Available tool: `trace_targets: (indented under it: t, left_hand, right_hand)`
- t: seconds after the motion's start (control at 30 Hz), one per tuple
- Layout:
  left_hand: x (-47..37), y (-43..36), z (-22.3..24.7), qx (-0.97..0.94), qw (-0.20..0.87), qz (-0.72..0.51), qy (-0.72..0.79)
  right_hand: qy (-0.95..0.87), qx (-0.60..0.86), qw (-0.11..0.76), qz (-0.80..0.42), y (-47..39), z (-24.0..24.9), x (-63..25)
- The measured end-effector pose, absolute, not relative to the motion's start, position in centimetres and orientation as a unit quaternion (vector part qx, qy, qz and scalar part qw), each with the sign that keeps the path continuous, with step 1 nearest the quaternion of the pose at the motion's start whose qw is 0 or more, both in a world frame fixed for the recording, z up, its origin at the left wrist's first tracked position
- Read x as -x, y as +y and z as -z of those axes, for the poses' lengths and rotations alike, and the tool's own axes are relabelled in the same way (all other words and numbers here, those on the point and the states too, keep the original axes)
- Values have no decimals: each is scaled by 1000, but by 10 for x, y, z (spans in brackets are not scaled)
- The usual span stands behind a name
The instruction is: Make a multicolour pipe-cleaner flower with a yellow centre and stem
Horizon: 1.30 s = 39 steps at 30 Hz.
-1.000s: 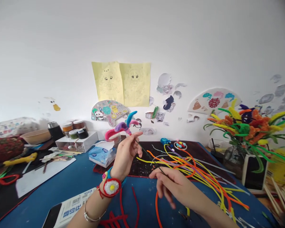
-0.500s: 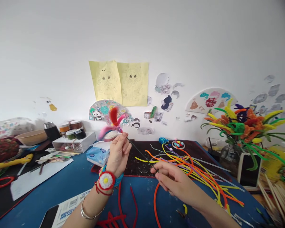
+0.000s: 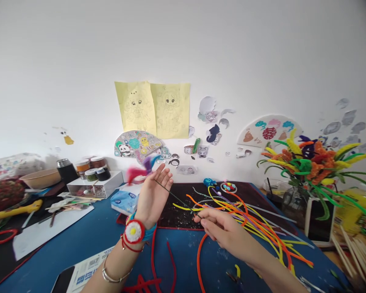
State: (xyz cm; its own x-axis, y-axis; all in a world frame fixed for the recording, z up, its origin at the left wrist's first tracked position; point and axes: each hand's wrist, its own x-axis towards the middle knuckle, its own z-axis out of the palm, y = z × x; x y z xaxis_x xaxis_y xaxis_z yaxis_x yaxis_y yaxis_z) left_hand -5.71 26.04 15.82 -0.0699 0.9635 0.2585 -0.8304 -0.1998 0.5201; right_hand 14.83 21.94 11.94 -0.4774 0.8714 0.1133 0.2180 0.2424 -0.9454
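A pipe-cleaner flower [image 3: 138, 173] with pink, purple and blue petals, blurred by motion, is just left of my left fingertips. Its thin dark green stem [image 3: 178, 198] slants down to the right across my left hand [image 3: 155, 193]. That hand is raised, fingers stretched out and palm showing, with the stem touching it; whether the thumb presses on the stem is hidden. Lower and to the right, my right hand [image 3: 218, 224] pinches the stem's other end between thumb and fingers. Yellow, orange and purple pipe cleaners [image 3: 262, 228] lie beside my right hand.
A tissue pack [image 3: 124, 200] sits behind my left wrist. Red pipe cleaners [image 3: 173, 264] and pliers [image 3: 236, 276] lie in front. A vase of pipe-cleaner flowers [image 3: 295, 199] and a propped phone [image 3: 319, 221] stand at right. Jars top a clear box [image 3: 110, 182] at left.
My left fingers have uncurled from a closed grip and stretched upward. The flower head has turned, its red petal swinging from the top to the lower left. My right hand keeps its pinch.
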Motion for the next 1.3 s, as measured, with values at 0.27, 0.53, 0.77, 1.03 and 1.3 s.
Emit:
trace_targets:
  t: [0.27,0.53,0.77,1.03,1.3]
  left_hand:
    - [62,263,-160,-245,629,-733,81]
    - [59,264,-159,-258,617,-737,95]
    - [49,258,-158,-342,570,-734,138]
    - [48,258,-148,-377,513,-743,207]
    - [58,262,-150,-354,491,-756,249]
  right_hand:
    - [-690,393,345,-501,223,-122,-152]
    - [-685,394,332,-514,227,-121,-152]
    - [-637,387,338,-575,226,-125,-156]
    - [-642,325,296,-629,232,-121,-164]
    - [-654,357,270,-609,225,-127,-162]
